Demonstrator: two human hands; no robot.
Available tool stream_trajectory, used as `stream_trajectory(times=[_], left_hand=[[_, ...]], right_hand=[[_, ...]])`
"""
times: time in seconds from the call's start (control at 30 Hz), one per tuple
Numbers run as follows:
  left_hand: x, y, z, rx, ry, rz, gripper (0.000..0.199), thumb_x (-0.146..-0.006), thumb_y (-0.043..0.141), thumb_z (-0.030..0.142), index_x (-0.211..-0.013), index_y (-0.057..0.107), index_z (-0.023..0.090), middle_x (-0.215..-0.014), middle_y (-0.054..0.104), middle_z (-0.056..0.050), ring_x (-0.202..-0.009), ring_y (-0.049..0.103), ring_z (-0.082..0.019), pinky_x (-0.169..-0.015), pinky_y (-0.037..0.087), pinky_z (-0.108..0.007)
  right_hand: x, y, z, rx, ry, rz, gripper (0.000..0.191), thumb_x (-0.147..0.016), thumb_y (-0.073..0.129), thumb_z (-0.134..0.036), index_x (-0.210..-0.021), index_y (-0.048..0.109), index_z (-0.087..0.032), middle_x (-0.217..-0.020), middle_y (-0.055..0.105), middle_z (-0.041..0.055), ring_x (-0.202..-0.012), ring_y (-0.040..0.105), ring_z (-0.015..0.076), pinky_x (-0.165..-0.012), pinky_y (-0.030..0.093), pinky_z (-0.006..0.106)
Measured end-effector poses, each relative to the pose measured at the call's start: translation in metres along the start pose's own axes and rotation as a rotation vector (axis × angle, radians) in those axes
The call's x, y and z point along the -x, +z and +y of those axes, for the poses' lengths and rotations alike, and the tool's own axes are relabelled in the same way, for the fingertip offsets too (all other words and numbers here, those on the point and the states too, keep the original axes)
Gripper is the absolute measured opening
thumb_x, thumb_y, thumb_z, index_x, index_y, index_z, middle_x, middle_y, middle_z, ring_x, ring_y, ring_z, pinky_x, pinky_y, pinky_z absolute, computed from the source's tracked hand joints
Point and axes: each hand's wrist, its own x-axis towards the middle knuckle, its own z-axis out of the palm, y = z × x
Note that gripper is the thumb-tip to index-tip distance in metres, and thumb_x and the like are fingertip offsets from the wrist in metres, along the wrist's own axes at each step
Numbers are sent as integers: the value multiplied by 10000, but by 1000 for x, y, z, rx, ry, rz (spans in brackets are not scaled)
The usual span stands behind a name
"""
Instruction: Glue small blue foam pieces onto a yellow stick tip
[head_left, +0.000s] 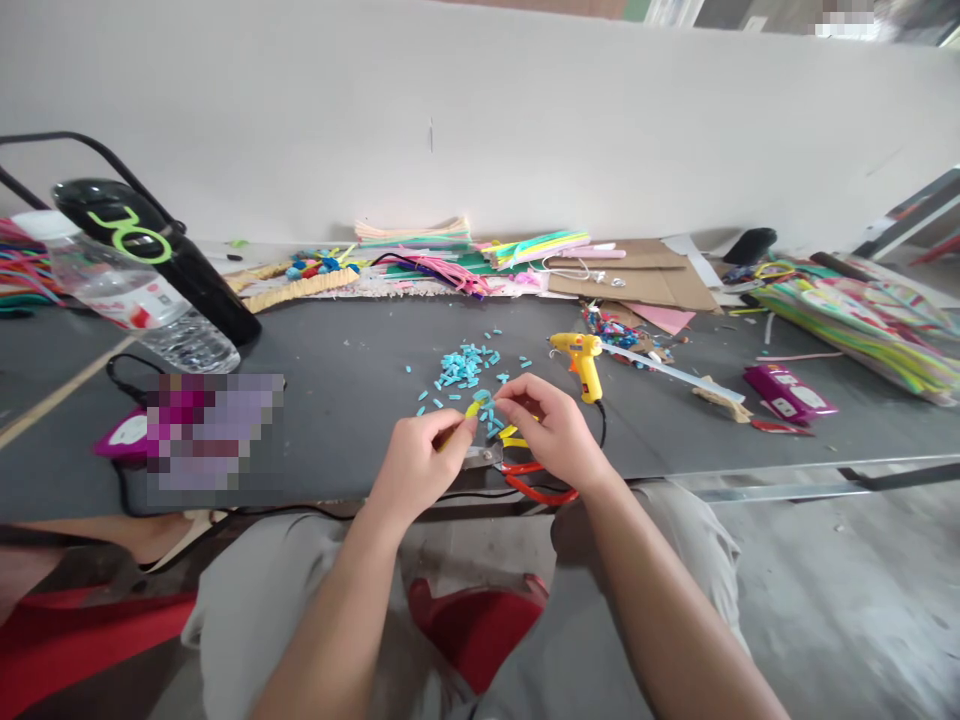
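My left hand [427, 450] is closed in a pinch on a thin yellow strip [474, 408], whose tip sticks up past the thumb. Close by, the fingers of my right hand [547, 425] are pinched together at the strip's end; what they hold is too small to make out. Short light-blue pieces [461, 365] lie in a loose pile just beyond both hands, some scattered around it. Beneath my hands, scissors with red handles [536, 488] lie at the table edge. A yellow object [514, 437] is partly hidden by my right hand.
A yellow glue gun [583, 362] with a long clear stick lies to the right, near a purple box [789, 392]. At left are a water bottle [161, 310] and a black flask [202, 270]. Bundles of coloured stems [532, 247] line the wall.
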Motion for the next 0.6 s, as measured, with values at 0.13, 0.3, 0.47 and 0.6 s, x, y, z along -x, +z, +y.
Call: stream_trajectory(times=[0.13, 0.3, 0.47, 0.6], left_hand=[[1, 0, 0, -18, 9, -5, 413, -945, 517, 425, -630, 413, 181, -599, 293, 36, -586, 268, -108, -536, 205, -258], [2, 1, -1, -42, -1, -14, 426, -955, 513, 438, -633, 407, 180, -607, 276, 37, -589, 253, -107, -534, 201, -257], [2, 2, -1, -43, -3, -24, 436, -955, 518, 444, -631, 397, 179, -602, 279, 39, -586, 251, -104, -533, 203, -254], [1, 2, -1, -29, -5, -11, 434, -945, 525, 443, -624, 395, 181, -603, 275, 37, -585, 253, -108, -531, 203, -257]], right_hand=[[0, 2, 0, 46, -25, 26, 100, -952, 592, -281, -917, 651, -207, -874, 676, 25, -786, 616, 157, -739, 491, 286], [0, 2, 0, 92, -46, 38, 100, -955, 592, -278, -911, 649, -207, -870, 669, 26, -793, 624, 158, -746, 500, 285], [0, 2, 2, 122, -38, 59, 104, -952, 604, -288, -908, 651, -206, -863, 667, 27, -789, 626, 160, -748, 508, 290], [0, 3, 2, 109, -32, 121, 116, -943, 617, -308, -895, 644, -206, -859, 668, 33, -772, 623, 163, -748, 518, 302]])
